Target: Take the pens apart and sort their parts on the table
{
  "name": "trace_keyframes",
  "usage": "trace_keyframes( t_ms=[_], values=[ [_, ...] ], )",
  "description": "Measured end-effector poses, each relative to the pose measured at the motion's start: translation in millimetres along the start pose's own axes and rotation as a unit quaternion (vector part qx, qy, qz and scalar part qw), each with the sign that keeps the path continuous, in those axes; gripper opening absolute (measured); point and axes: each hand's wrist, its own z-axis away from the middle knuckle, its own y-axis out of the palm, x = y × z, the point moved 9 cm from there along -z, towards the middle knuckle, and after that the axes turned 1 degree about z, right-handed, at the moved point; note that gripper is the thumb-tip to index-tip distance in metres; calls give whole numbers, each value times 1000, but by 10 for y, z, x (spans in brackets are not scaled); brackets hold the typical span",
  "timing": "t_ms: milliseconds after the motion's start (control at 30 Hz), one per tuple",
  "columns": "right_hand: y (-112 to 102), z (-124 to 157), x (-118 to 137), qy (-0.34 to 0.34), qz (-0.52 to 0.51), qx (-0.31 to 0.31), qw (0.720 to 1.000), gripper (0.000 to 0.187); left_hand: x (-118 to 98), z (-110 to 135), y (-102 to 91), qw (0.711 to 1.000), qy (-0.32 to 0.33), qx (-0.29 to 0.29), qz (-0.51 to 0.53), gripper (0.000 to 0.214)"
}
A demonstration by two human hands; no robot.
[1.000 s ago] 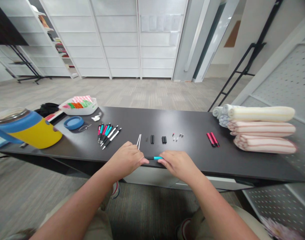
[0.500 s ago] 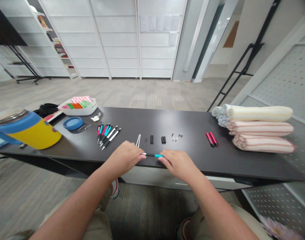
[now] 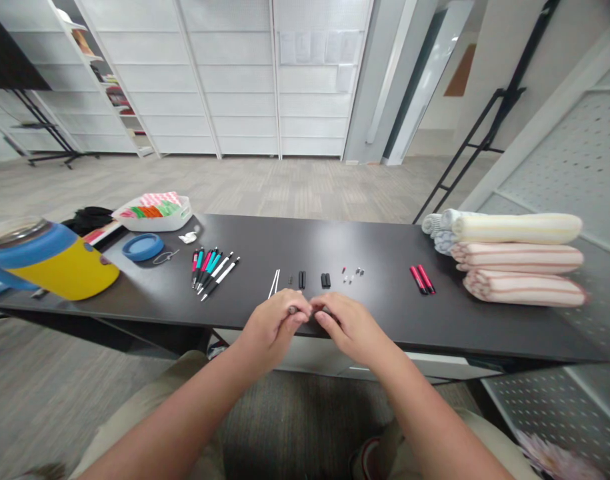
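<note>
Close together over the table's front edge, my two hands have their fingers closed on a pen that is mostly hidden. A small dark round end [image 3: 292, 310] pokes out of my left hand [image 3: 269, 327]. Between the thumb and fingers of my right hand [image 3: 352, 323] a bit of something dark shows; whether the pen is whole or in parts I cannot tell. Just beyond my hands lie thin white sticks [image 3: 273, 283], black grip sleeves [image 3: 302, 279], another pair of black sleeves [image 3: 325, 281] and several tiny pen parts [image 3: 352, 275].
On the dark table [image 3: 265, 237], several pens [image 3: 212, 272] lie to the left and red pen barrels [image 3: 422, 279] to the right. Rolled towels [image 3: 525, 257] are stacked at the right end. A yellow-blue jug [image 3: 59, 263], a blue lid [image 3: 143, 247] and a white basket [image 3: 167, 222] stand left.
My left hand has moved right, closing the gap to my right hand. The teal and black pen that showed between them is now mostly covered by fingers.
</note>
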Motion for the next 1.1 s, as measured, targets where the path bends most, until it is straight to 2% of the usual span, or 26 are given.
trace_keyframes(
  t_ms=[67, 167, 233, 333, 500, 733, 933, 1100],
  values=[
    [-54, 6, -21, 13, -27, -13, 999, 23, 1, 16, -4, 989, 18, 39, -138, 29],
    [-70, 21, -58, 35, -53, -13, 998, 32, 195, 56, 93, 931, -6, 142, -335, 31],
    [-37, 24, -80, 46, -71, 1, 996, 38, 325, 91, 160, 900, -23, 189, -392, 29],
    [22, 11, -116, 62, -62, 21, 996, 42, 397, 136, 269, 885, -14, 221, -409, 30],
    [85, -15, -122, 54, -5, 43, 998, 40, 380, 174, 369, 878, 10, 223, -424, 34],
    [46, -16, -137, 45, -8, 22, 999, 35, 411, 164, 342, 887, -6, 215, -409, 34],
    [25, -31, -135, 42, -19, 3, 999, 18, 427, 164, 304, 883, -4, 215, -418, 33],
    [29, -44, -111, 42, -13, 17, 999, 25, 380, 163, 324, 882, 11, 224, -415, 33]
  ],
)
